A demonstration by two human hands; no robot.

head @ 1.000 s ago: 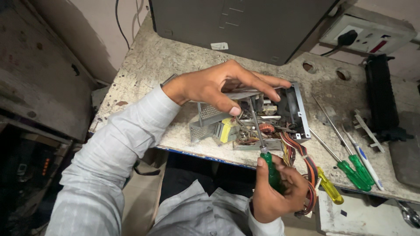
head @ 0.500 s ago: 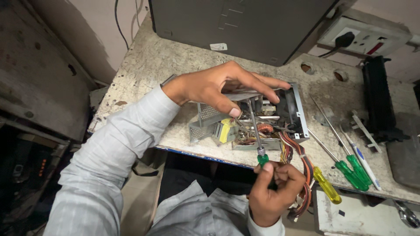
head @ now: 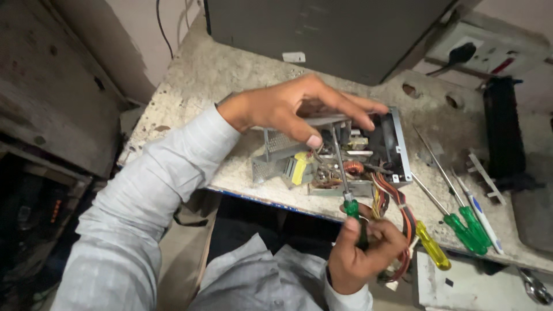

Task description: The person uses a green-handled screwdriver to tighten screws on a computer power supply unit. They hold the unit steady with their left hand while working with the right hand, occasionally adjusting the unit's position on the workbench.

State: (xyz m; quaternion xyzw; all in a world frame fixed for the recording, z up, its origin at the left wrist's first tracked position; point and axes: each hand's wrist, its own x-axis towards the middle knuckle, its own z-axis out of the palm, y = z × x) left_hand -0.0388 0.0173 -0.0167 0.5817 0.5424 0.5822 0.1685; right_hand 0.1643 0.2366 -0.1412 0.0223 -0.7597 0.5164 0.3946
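The left hand (head: pixel 288 106) clamps the opened power supply unit (head: pixel 340 155) at the worktop (head: pixel 201 86) edge. The right hand (head: pixel 360 253) grips a green screwdriver (head: pixel 345 184) reaching inside. A slipped tip could gouge components or snag the wire bundle (head: pixel 397 201).

A small white rectangular label (head: pixel 294 56) lay flat on the bench (head: pixel 196 86), near its back edge, just in front of the dark grey box (head: pixel 322 29) that stood against the wall. The label was wider than tall and sat close to the lower left corner of that box; anything printed on it was too small to make out. At the back right corner of the bench, a white socket plate (head: pixel 489 49) carried a narrow red mark (head: pixel 502 65) near its right end, possibly a sticker or a switch; which one could not be told. No packages, signs or screens showed.
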